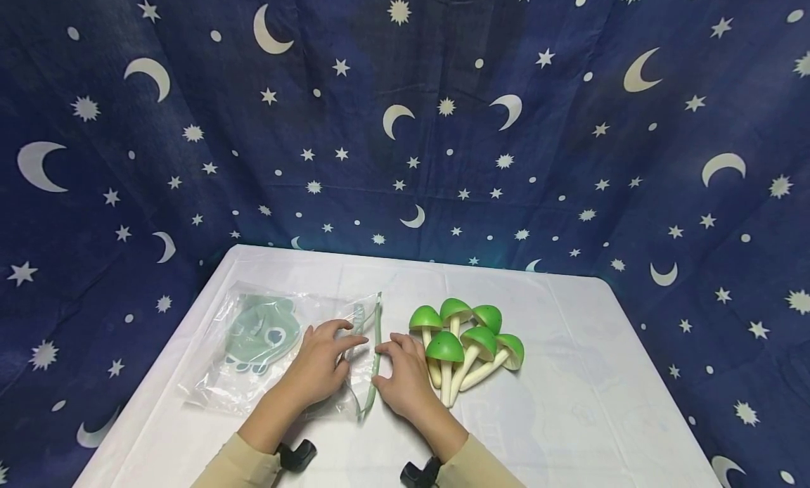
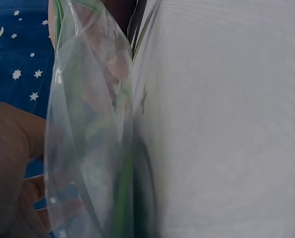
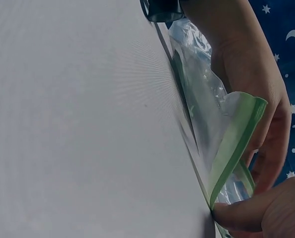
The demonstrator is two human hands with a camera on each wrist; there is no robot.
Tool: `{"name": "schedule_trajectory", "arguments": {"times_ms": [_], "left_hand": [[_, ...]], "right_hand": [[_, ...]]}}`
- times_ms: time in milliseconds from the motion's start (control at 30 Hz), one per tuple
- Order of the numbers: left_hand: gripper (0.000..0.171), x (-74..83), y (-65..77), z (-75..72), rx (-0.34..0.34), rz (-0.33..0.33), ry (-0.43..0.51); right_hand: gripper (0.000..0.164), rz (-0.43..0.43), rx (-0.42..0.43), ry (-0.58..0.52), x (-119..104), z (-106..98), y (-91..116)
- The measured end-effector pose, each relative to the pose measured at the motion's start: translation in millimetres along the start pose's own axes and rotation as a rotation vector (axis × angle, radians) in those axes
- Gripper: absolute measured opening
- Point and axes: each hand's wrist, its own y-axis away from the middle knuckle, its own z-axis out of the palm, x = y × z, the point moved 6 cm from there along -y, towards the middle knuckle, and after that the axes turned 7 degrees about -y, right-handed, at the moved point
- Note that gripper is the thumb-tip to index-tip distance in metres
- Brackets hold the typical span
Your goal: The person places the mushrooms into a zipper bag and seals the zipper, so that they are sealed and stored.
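Observation:
A clear zip bag (image 1: 209,386) with a green closure strip (image 1: 377,326) and a printed green cartoon animal lies on the left of the table. My left hand (image 1: 319,365) is over the bag near its mouth, its fingers spread and loosely bent, with a gap between thumb and forefinger. At the strip, my right hand (image 1: 408,379) pinches the bag's edge; the right wrist view shows the thumb (image 3: 239,213) against it. The bag's mouth stands partly apart there. Beside the right hand lie several toy mushrooms (image 1: 481,344) with green caps and pale stems.
A white cloth covers the table (image 1: 569,403). Behind it and at both sides hangs a dark blue curtain (image 1: 443,164) with moons and stars. A dark wrist device (image 1: 297,456) sits at each cuff.

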Motion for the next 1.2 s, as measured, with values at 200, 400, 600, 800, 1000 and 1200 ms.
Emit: {"name": "schedule_trajectory", "arguments": {"times_ms": [200, 400, 600, 800, 1000, 1200], "left_hand": [[0.037, -0.3, -0.3, 2.7, -0.066, -0.049, -0.021], [0.038, 0.9, -0.8, 2.1, -0.087, -0.059, -0.032], [0.049, 0.9, -0.2, 1.7, -0.103, -0.068, -0.006], [0.054, -0.9, 1.7, -3.7, -0.072, -0.069, -0.010], [0.055, -3.3, 1.7, -13.2, -0.031, -0.059, -0.001], [0.055, -6.4, 1.0, -19.5, 0.006, -0.051, -0.003]], "right_hand": [[0.049, 0.014, -0.008, 0.008, -1.1, -0.1, -0.9], [0.051, 0.034, -0.013, 0.007, -2.4, -0.2, -4.9], [0.051, 0.022, 0.009, 0.026, -2.8, -0.8, -9.6], [0.050, 0.018, -0.003, 0.057, -2.8, -0.4, -10.2], [0.051, 0.026, -0.023, 0.086, -4.6, -1.0, -11.0], [0.051, 0.036, -0.032, 0.096, -3.9, -0.7, -11.9]]}}
